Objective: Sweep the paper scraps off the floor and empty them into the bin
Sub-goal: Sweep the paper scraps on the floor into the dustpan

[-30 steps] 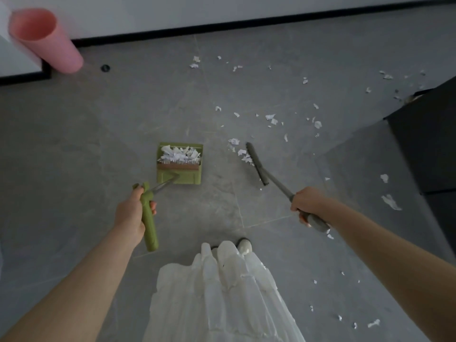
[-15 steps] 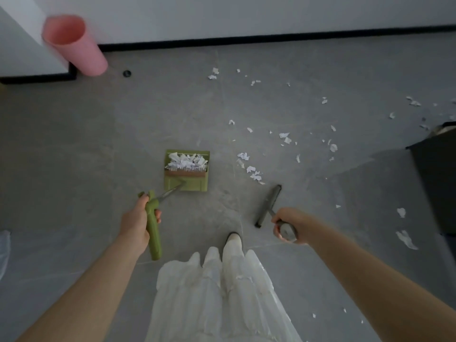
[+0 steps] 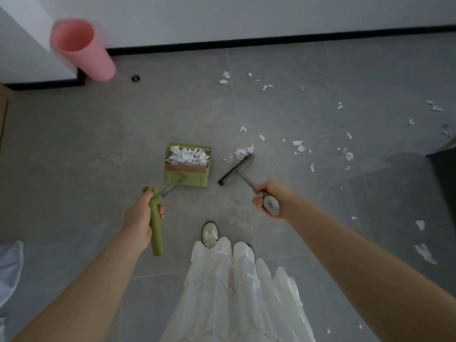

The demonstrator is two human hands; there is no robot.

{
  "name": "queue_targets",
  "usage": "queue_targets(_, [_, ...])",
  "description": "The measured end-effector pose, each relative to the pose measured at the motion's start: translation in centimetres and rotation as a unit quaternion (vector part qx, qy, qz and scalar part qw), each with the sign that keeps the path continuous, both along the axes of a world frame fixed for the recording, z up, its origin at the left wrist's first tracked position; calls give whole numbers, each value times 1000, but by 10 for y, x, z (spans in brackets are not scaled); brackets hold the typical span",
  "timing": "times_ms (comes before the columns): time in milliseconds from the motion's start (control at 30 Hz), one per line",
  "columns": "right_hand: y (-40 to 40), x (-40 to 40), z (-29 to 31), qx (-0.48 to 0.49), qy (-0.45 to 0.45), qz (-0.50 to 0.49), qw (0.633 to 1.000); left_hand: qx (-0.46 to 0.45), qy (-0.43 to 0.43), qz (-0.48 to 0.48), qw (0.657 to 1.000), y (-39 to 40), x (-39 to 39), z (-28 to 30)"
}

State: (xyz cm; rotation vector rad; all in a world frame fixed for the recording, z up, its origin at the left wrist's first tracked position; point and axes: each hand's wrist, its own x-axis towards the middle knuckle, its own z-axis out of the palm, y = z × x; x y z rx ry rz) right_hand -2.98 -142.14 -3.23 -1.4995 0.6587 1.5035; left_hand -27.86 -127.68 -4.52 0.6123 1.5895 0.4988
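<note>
One small clump of paper scraps point(image 3: 244, 151) now sits at the far end of the grey broom head point(image 3: 236, 169), which half a second ago lay close in front of the right hand point(image 3: 267, 199); judged: new stroke starting toward the green dustpan point(image 3: 188, 169). Right hand clamped on broom handle, left hand point(image 3: 141, 218) clamped on dustpan handle. Pan, ahead of left hand, holds heaped white torn scraps; many more lie scattered beyond and right of the right hand. Pink bin point(image 3: 81, 49) far forward-left.
</note>
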Motion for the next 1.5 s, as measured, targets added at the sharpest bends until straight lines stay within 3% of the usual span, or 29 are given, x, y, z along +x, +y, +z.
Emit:
queue_targets(300, [79, 4, 13, -44, -115, 31, 992, -13, -4, -40, 999, 77, -1, 7])
queue_targets(433, [86, 25, 12, -80, -180, 100, 975, -24, -2, -63, 998, 98, -7, 7])
queue_targets(633, [98, 60, -10, -129, -265, 219, 930, -23, 6, -69, 997, 120, -20, 5])
queue_targets(900, [130, 88, -31, -137, -284, 404, 859, -33, 55, -97, 993, 128, -27, -6])
queue_targets(1033, [134, 79, -21, -145, -289, 491, 809, -47, 82, -108, 990, 130, -34, -16])
queue_targets(1200, [134, 61, 4, -147, -290, 613, 721, -53, 102, -129, 985, 135, -41, -18])
queue_targets(1500, [113, 83, 9, -193, -333, 576, 721, -54, 126, -165, 977, 136, -54, -23])
